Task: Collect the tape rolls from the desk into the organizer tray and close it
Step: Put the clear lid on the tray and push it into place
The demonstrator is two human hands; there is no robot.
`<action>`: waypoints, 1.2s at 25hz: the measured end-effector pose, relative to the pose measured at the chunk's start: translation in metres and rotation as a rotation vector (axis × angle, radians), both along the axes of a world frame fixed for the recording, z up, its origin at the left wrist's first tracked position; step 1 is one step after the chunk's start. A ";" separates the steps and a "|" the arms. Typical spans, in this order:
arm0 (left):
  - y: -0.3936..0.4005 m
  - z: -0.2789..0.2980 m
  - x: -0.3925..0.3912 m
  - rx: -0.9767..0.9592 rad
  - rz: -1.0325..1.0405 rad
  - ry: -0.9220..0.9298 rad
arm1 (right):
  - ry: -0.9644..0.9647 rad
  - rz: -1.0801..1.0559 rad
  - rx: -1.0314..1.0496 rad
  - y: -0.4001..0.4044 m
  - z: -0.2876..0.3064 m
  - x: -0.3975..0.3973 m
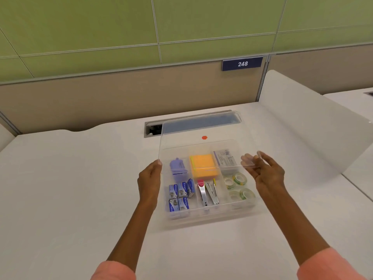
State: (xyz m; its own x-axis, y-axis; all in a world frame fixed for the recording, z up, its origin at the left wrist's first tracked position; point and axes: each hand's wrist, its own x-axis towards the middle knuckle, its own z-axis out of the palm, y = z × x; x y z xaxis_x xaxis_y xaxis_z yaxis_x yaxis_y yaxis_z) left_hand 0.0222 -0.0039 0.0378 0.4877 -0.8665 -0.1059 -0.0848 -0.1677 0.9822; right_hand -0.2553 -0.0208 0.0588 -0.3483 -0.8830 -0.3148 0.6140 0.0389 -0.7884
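Tape rolls point(238, 185), four of them with green cores, lie together in the near right compartment of the clear organizer tray point(210, 220), which stands on the white tabletop point(70, 188). Both hands hold the transparent lid point(201, 142) above the far half of the tray, tilted, so that its near edge hangs over the middle compartments. The left hand point(150, 178) grips the near left corner of the lid, the fingers closed on its edge. The right hand point(264, 170) holds the near right corner, with the fingers point(247, 159) spread under the plastic and the thumb on top. The tray is not yet covered. A red round sticker point(204, 137) is seen on the lid. In the other compartments are an orange pad of sticky notes point(203, 167), a purple object point(177, 168), small blue boxes point(180, 196), a stapler point(212, 193) with a red-topped tool beside it, and a printed white packet point(225, 158). Behind the tray there is a cable slot point(153, 129) in the tabletop, and a sign with 248 point(242, 64) hangs on the partition
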 end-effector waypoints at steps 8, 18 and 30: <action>0.039 -0.029 -0.004 0.099 0.059 -0.184 | 0.614 -0.061 0.174 0.021 -0.035 -0.015; 0.075 -0.048 -0.003 0.158 0.006 0.113 | 0.391 0.035 0.160 0.049 -0.064 -0.031; 0.084 -0.067 -0.001 0.035 0.054 0.418 | 0.136 0.216 0.257 0.052 -0.083 -0.053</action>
State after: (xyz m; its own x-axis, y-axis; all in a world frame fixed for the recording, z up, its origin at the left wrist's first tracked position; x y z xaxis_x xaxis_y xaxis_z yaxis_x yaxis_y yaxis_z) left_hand 0.0210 0.0803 -0.0291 0.4415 -0.8331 -0.3332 0.3298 -0.1947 0.9237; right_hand -0.3079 0.0312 -0.0237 -0.2166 -0.8390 -0.4992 0.4600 0.3633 -0.8102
